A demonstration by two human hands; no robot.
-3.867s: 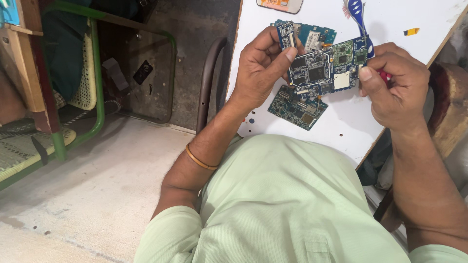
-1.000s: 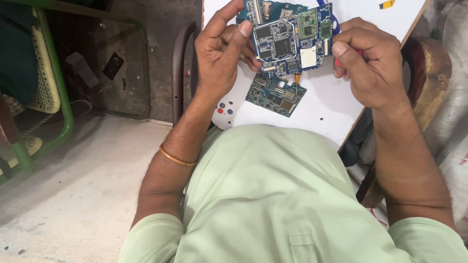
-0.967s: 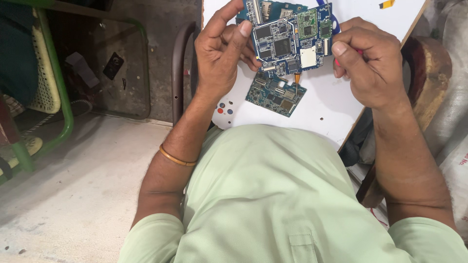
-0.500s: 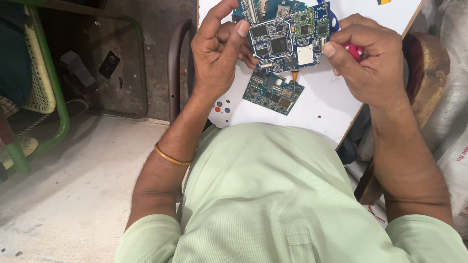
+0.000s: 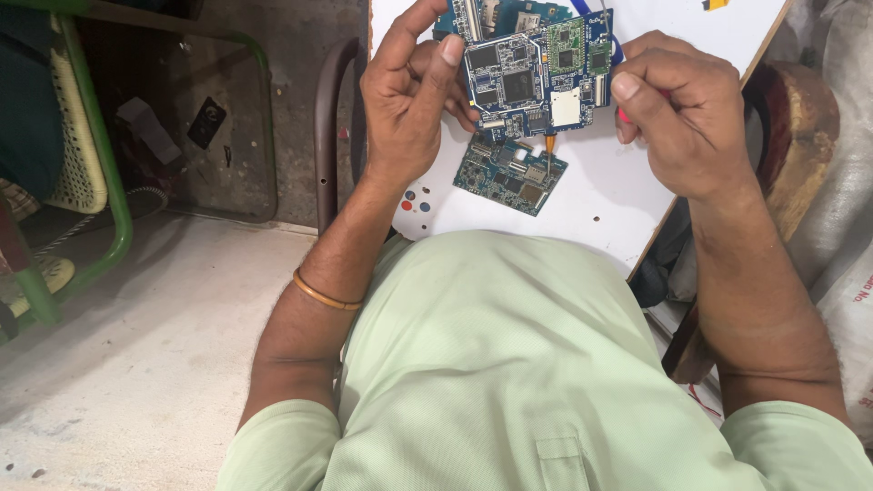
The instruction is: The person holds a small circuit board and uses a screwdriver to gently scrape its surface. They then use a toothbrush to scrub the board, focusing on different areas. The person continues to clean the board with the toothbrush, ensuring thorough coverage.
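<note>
My left hand [image 5: 409, 100] pinches the left edge of a blue circuit board [image 5: 532, 82] and holds it up over a white table [image 5: 609, 195]. On the board's right side my right hand [image 5: 677, 118] grips a small tool with a red handle, mostly hidden in the fist. A thin orange-tipped shaft [image 5: 548, 150] pokes out under the board's lower edge. A second, smaller blue circuit board [image 5: 507, 175] lies flat on the table just below. Another blue board [image 5: 496, 14] shows behind the held one at the top edge.
A dark curved metal chair frame [image 5: 326, 127] runs beside the table's left edge. At far left stands a green tube frame [image 5: 114, 182] with a cream woven seat. The floor is bare concrete. A worn wooden block [image 5: 800, 127] and a pale sack [image 5: 850, 300] sit at right.
The view has drifted, so hands and board sit slightly higher and leftward. My right hand has shifted its grip, and the red handle that showed half a second ago is now mostly covered.
</note>
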